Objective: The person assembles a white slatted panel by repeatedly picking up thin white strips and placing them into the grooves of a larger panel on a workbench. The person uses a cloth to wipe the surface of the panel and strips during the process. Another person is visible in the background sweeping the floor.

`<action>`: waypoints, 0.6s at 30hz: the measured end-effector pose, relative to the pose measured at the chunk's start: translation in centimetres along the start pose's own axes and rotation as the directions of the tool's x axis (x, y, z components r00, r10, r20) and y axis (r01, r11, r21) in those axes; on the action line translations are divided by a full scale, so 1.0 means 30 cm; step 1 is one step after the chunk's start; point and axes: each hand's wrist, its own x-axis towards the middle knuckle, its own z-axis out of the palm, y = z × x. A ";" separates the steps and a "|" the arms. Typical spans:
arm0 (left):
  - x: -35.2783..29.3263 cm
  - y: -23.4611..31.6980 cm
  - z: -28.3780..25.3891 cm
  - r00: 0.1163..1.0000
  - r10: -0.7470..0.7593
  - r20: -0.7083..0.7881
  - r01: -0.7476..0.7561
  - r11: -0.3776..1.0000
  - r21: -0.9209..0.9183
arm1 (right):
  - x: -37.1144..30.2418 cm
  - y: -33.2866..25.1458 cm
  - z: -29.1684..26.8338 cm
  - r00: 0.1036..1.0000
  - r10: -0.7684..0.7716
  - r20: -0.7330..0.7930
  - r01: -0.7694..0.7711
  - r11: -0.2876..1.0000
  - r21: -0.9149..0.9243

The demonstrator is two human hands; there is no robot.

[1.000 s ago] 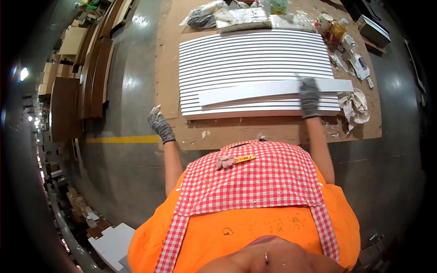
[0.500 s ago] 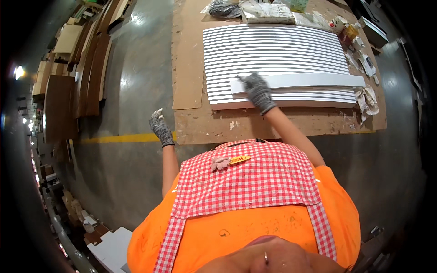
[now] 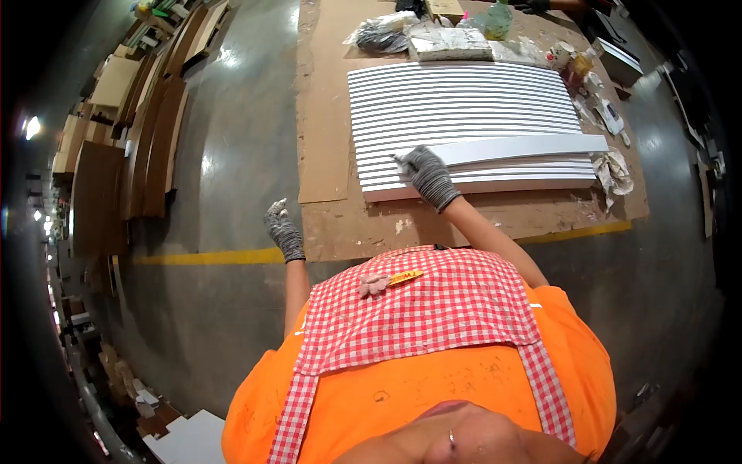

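My right hand (image 3: 427, 176), in a grey knit glove, is over the left end of a loose white strip (image 3: 525, 147), its fingers curled. A small thin dark thing pokes out left of its fingertips; its kind is too small to make out. The strip lies across a row of white strips (image 3: 464, 100) packed side by side on the table. A second loose piece shows partly beneath it. My left hand (image 3: 284, 232), also grey-gloved, is off the table's left edge, fingers bent together. Pale white stuff shows at its fingertips; whether it holds something separate is hard to see.
A paint-marked white block (image 3: 450, 42), a grey plastic bag (image 3: 380, 35) and a green bottle (image 3: 498, 22) are at the table's far side. Crumpled paper (image 3: 613, 172) lies at right. Brown boards (image 3: 158, 131) stand left. Another person's dark glove (image 3: 533, 6) shows at top.
My right hand has slid left along the loose strip and covers its left end. The view has tilted, so the table sits lower and another person's glove appears at the top.
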 end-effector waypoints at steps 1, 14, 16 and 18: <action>0.003 0.008 0.014 0.999 0.044 0.017 -0.044 0.999 0.023 | 0.004 0.042 -0.023 0.991 0.007 -0.130 -0.011 0.999 -0.030; -0.044 0.312 0.343 0.936 0.193 0.295 -0.103 0.950 -0.296 | 0.006 0.100 -0.141 0.993 -0.064 0.104 0.086 0.970 -0.225; -0.099 0.465 0.427 0.865 0.290 0.410 -0.184 0.942 -0.280 | -0.016 0.150 -0.241 0.996 -0.006 0.094 0.028 0.971 -0.236; -0.136 0.531 0.509 0.772 0.372 0.516 -0.303 0.928 -0.216 | -0.039 0.195 -0.361 0.996 0.085 0.028 -0.068 0.926 -0.371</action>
